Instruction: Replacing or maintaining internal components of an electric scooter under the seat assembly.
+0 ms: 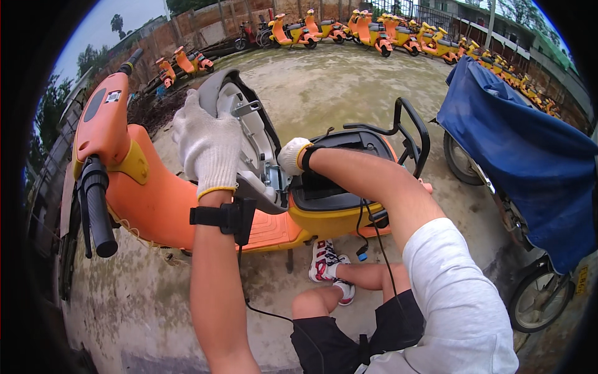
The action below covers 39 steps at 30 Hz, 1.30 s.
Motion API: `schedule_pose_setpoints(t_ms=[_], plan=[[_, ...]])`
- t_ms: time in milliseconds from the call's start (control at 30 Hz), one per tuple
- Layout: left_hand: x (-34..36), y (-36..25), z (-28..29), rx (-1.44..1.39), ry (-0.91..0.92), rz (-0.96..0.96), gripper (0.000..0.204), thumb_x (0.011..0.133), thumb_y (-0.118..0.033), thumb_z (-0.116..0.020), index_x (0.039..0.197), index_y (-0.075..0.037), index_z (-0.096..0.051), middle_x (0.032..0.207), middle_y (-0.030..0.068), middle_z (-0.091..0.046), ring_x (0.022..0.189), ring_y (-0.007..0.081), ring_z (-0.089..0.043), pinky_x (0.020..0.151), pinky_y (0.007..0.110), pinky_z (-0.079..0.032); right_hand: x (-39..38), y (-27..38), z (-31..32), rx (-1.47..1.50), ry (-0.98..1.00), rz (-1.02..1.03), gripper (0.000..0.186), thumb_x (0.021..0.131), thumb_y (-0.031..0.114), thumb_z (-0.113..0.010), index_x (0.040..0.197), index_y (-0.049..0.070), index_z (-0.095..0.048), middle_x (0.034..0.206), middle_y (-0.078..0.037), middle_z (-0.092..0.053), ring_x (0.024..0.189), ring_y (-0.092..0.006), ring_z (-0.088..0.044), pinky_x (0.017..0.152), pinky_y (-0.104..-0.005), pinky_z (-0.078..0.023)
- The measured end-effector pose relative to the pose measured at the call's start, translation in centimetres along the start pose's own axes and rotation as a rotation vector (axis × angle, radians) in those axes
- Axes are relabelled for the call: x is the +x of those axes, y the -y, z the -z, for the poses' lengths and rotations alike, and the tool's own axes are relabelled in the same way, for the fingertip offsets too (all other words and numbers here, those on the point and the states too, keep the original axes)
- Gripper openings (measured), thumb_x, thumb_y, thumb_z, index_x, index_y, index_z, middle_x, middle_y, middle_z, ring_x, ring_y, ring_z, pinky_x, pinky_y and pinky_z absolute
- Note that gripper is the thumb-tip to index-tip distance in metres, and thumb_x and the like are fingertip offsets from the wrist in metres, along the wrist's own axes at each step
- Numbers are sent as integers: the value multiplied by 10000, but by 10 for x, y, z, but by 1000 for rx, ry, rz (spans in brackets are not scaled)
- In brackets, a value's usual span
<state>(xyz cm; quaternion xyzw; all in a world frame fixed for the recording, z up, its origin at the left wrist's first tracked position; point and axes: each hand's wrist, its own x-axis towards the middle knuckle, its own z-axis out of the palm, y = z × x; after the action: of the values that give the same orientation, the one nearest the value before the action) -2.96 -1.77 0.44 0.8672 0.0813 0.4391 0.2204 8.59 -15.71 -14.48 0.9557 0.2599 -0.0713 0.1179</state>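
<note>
An orange and yellow scooter stands sideways in front of me, its seat tipped up toward the handlebar so the pale underside and metal brackets show. My left hand, in a white knitted glove, grips the raised seat near its upper edge. Low down, my right hand, gloved too, is curled beside the seat's metal hinge, at the edge of the open black storage compartment. Its fingertips are hidden, and I cannot make out what they hold.
A black rear rack rises behind the compartment. Loose black cables hang at the scooter's side. To the right stands another two-wheeler under a blue cover. Several similar scooters line the yard's far wall. The handlebar grip juts out at left.
</note>
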Motion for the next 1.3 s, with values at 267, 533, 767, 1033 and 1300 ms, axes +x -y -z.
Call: schedule_pose_setpoints(t_ms=[267, 533, 767, 1033, 1300], plan=[[-6, -20, 3, 38, 58, -5, 599, 840, -194, -624, 1421, -113, -504, 1361, 204, -549, 1266, 361, -531, 1054, 447, -444, -16, 2, 19, -184, -109, 164, 251, 812, 162, -654, 1037, 109, -752, 1006, -132, -739, 943, -322, -717, 756, -415, -569], [-11, -26, 4, 50, 59, -12, 581, 848, -217, -634, 1409, -128, -512, 1360, 200, -542, 1260, 364, -532, 1043, 459, -449, -21, 6, 2, -39, -121, -8, 272, 870, 202, -583, 1068, 116, -749, 1045, -122, -737, 969, -304, -714, 772, -426, -564], [-12, -26, 3, 49, 56, -25, 595, 842, -208, -635, 1416, -120, -507, 1355, 217, -545, 1253, 375, -535, 1047, 458, -446, -17, 4, 0, -61, -204, 63, 323, 887, 205, -572, 1175, 163, -711, 1018, -99, -739, 957, -306, -714, 763, -423, -563], [-8, -19, 4, 38, 75, -9, 592, 844, -183, -627, 1418, -106, -502, 1359, 224, -541, 1259, 371, -529, 1071, 451, -425, 2, 15, -5, -110, -166, -29, 256, 825, 192, -643, 1042, 127, -761, 1006, -118, -746, 925, -294, -730, 728, -419, -576], [-8, -20, 8, 32, 73, -2, 594, 853, -213, -628, 1423, -108, -497, 1369, 225, -538, 1276, 373, -519, 1073, 450, -423, -10, 0, -3, -91, -144, 158, 266, 881, 213, -575, 1074, 102, -719, 1010, -163, -728, 942, -356, -709, 760, -459, -561]])
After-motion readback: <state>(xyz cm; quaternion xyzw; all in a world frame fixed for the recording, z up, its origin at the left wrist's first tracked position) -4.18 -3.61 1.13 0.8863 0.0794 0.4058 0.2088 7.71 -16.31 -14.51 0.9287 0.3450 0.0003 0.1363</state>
